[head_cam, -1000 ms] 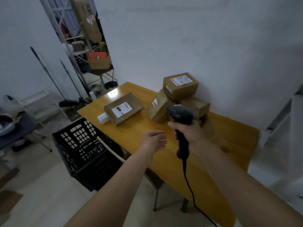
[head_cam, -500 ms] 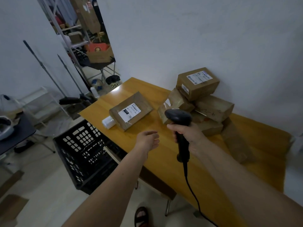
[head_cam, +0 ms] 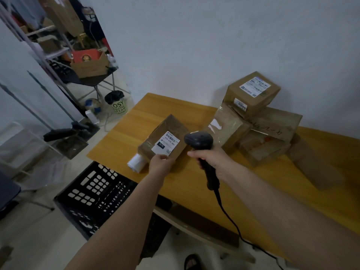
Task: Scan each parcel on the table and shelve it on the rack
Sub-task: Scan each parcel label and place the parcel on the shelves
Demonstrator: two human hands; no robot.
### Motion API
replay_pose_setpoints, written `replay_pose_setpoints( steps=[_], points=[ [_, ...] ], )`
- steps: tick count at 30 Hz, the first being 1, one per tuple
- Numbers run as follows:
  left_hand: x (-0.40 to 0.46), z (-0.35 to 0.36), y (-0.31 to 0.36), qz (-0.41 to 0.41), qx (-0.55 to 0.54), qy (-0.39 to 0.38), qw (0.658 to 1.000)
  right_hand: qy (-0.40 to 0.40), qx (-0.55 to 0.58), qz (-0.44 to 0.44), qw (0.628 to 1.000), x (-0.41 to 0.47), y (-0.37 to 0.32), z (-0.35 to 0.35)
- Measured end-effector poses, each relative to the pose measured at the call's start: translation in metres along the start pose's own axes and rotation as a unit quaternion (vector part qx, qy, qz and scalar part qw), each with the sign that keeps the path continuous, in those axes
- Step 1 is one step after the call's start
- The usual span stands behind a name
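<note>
A flat brown parcel with a white barcode label lies near the left end of the yellow wooden table. My left hand grips its near edge. My right hand holds a black corded barcode scanner by the handle, its head just right of the parcel's label. A pile of several brown parcels sits against the wall to the right, topped by a labelled box. A metal rack with boxes stands at the far left.
A white roll lies against the flat parcel's left side. A black plastic crate stands on the floor by the table's left end. The scanner cable trails over the table's near edge. A small bin stands beyond the table.
My left hand has reached forward from above the table's edge to the flat parcel and taken hold of its near edge. The scanner has come closer to the label.
</note>
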State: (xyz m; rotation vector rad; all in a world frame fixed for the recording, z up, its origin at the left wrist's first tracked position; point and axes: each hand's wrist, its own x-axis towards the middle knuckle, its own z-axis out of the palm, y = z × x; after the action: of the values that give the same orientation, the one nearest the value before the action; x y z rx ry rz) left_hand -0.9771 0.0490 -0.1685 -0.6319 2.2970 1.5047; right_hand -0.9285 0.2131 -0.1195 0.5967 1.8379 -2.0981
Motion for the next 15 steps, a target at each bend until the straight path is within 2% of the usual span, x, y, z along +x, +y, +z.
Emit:
replay_pose_setpoints(
  steps=[8,15],
  points=[
    [0.071,-0.038,-0.003,0.010,0.147,0.078,0.986,0.001,-0.011,0.024,1.000,0.038,0.004,0.029],
    [0.121,-0.040,-0.013,0.013,0.173,0.061,0.983,0.017,0.010,0.040,0.999,0.069,0.014,0.027]
  ],
)
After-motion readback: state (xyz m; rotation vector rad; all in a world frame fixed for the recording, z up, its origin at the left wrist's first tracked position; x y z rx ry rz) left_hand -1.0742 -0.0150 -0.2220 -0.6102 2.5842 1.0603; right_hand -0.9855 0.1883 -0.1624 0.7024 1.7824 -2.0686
